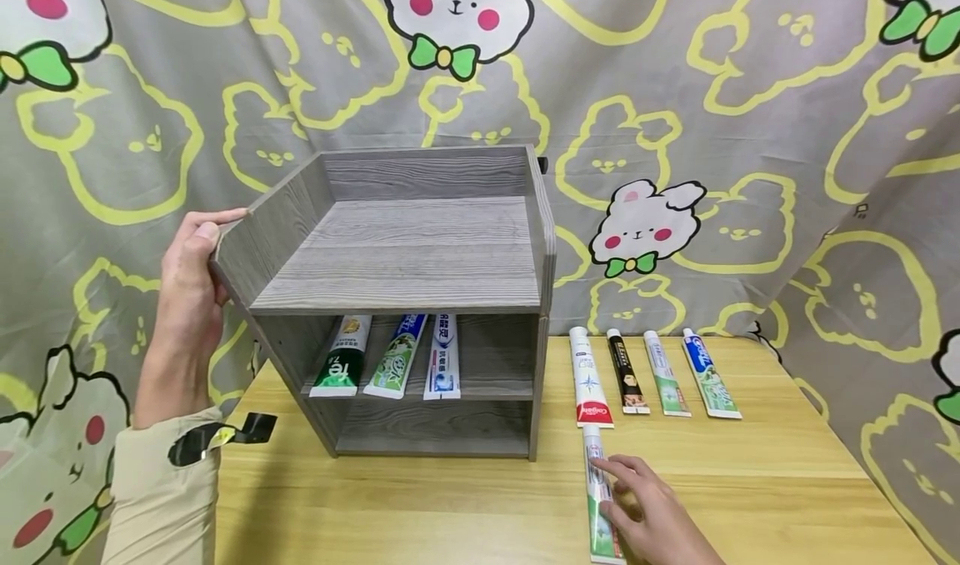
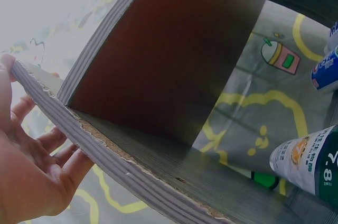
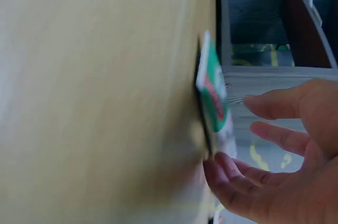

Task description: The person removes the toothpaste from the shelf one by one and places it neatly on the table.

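Observation:
My left hand [image 1: 191, 265] holds the upper left edge of a grey wood-grain shelf unit [image 1: 420, 257], thumb on one side of the panel [image 2: 105, 152] and fingers on the other. Three toothpaste tubes lie on its middle level: a dark green one [image 1: 342, 361], a green and blue one [image 1: 397, 361] and a white and blue one [image 1: 444, 361]. My right hand [image 1: 652, 507] is over a green and white toothpaste tube [image 1: 597, 494] lying on the table, its fingers spread and fingertips right at the tube's side. The thumb stands apart from the tube in the right wrist view.
On the wooden table [image 1: 787, 465], right of the shelf, lie a red and white Colgate tube [image 1: 588, 377], a black tube [image 1: 626, 373], a pale green and white tube [image 1: 666, 373] and a blue and green tube [image 1: 708, 373]. A patterned curtain [image 1: 675, 148] hangs behind.

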Available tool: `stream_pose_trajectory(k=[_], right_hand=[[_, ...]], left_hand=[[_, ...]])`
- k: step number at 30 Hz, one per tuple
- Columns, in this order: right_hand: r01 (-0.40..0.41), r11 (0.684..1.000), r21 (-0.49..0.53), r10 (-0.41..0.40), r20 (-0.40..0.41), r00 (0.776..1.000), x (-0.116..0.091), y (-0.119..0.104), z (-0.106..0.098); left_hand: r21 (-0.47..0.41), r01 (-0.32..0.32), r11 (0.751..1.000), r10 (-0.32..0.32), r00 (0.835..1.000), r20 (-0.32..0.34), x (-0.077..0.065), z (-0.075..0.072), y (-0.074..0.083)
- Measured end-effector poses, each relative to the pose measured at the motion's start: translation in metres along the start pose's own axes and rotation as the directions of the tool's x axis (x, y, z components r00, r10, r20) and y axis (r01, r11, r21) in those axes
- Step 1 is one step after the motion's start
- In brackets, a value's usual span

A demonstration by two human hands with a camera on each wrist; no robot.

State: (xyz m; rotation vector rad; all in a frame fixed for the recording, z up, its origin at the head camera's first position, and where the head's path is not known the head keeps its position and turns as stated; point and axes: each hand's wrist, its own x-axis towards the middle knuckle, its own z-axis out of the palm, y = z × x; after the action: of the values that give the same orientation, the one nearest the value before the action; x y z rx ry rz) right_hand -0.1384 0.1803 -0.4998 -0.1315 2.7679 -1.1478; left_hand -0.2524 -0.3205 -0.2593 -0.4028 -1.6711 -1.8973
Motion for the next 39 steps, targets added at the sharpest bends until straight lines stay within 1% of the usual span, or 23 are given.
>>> stream_pose_trajectory(k=[2, 5, 8, 9, 11, 13, 15, 16, 18, 22, 23, 25, 27, 31, 33, 34, 36, 39], right_hand=[[0.013, 1.0, -0.015, -0.014, -0.033, 0.999, -0.003, -0.007, 0.0], [0.054, 0.998, -0.035, -0.057, -0.081, 0.995, -0.007, -0.021, 0.0], [0.132, 0.99, -0.043, -0.136, -0.124, 0.983, -0.011, -0.035, -0.001], [0.173, 0.983, -0.056, -0.18, -0.145, 0.973, -0.012, -0.039, -0.001], [0.256, 0.962, -0.091, -0.269, -0.18, 0.946, -0.013, -0.047, 0.0], [0.337, 0.932, -0.136, -0.36, -0.221, 0.906, -0.014, -0.054, 0.001], [0.391, 0.902, -0.183, -0.427, -0.254, 0.868, -0.013, -0.061, 0.002], [0.409, 0.891, -0.194, -0.449, -0.263, 0.854, -0.013, -0.064, 0.003], [0.45, 0.865, -0.22, -0.498, -0.285, 0.819, -0.012, -0.071, 0.003], [0.539, 0.816, -0.21, -0.578, -0.292, 0.762, -0.008, -0.087, 0.006], [0.559, 0.803, -0.207, -0.596, -0.29, 0.749, -0.007, -0.091, 0.007], [0.587, 0.786, -0.193, -0.618, -0.29, 0.731, -0.005, -0.099, 0.008], [0.596, 0.779, -0.193, -0.626, -0.295, 0.722, -0.003, -0.108, 0.01], [0.624, 0.756, -0.196, -0.651, -0.31, 0.692, 0.003, -0.124, 0.013], [0.633, 0.752, -0.181, -0.654, -0.322, 0.684, 0.007, -0.133, 0.015], [0.636, 0.753, -0.172, -0.652, -0.33, 0.683, 0.009, -0.137, 0.015], [0.631, 0.761, -0.155, -0.64, -0.346, 0.687, 0.015, -0.145, 0.017], [0.631, 0.762, -0.146, -0.633, -0.372, 0.678, 0.024, -0.155, 0.02]], left_hand=[[0.001, -0.005, 1.0, 0.005, 1.0, -0.006, 0.0, 0.0, 0.0], [0.0, -0.004, 1.0, 0.004, 1.0, -0.005, 0.0, 0.0, 0.0], [-0.006, 0.005, 1.0, -0.005, 1.0, -0.005, 0.0, 0.001, 0.0], [-0.007, 0.002, 1.0, -0.002, 1.0, -0.007, 0.0, 0.001, 0.0], [-0.014, -0.004, 1.0, 0.004, 1.0, -0.008, 0.0, 0.002, 0.0], [-0.014, -0.011, 1.0, 0.011, 1.0, -0.007, 0.0, 0.003, 0.0], [-0.014, -0.018, 1.0, 0.018, 1.0, -0.007, 0.0, 0.003, 0.0], [-0.016, -0.015, 1.0, 0.015, 1.0, -0.008, 0.0, 0.003, 0.0], [-0.008, -0.012, 1.0, 0.012, 1.0, -0.006, 0.0, 0.003, 0.0], [-0.005, -0.004, 1.0, 0.004, 1.0, 0.0, 0.0, 0.002, 0.001], [-0.002, -0.004, 1.0, 0.004, 1.0, 0.0, 0.0, 0.002, 0.001], [-0.003, -0.005, 1.0, 0.005, 1.0, -0.003, 0.0, 0.001, 0.001], [0.002, -0.006, 1.0, 0.006, 1.0, -0.006, 0.0, 0.002, 0.001], [-0.001, 0.0, 1.0, 0.0, 1.0, -0.004, -0.001, 0.001, 0.001], [-0.004, 0.0, 1.0, 0.0, 1.0, -0.002, -0.001, 0.001, 0.001], [-0.005, -0.002, 1.0, 0.002, 1.0, 0.0, -0.001, 0.001, 0.001], [-0.006, -0.006, 1.0, 0.006, 1.0, 0.0, -0.001, 0.001, 0.001], [-0.003, -0.007, 1.0, 0.007, 1.0, -0.005, -0.001, 0.0, 0.0]])
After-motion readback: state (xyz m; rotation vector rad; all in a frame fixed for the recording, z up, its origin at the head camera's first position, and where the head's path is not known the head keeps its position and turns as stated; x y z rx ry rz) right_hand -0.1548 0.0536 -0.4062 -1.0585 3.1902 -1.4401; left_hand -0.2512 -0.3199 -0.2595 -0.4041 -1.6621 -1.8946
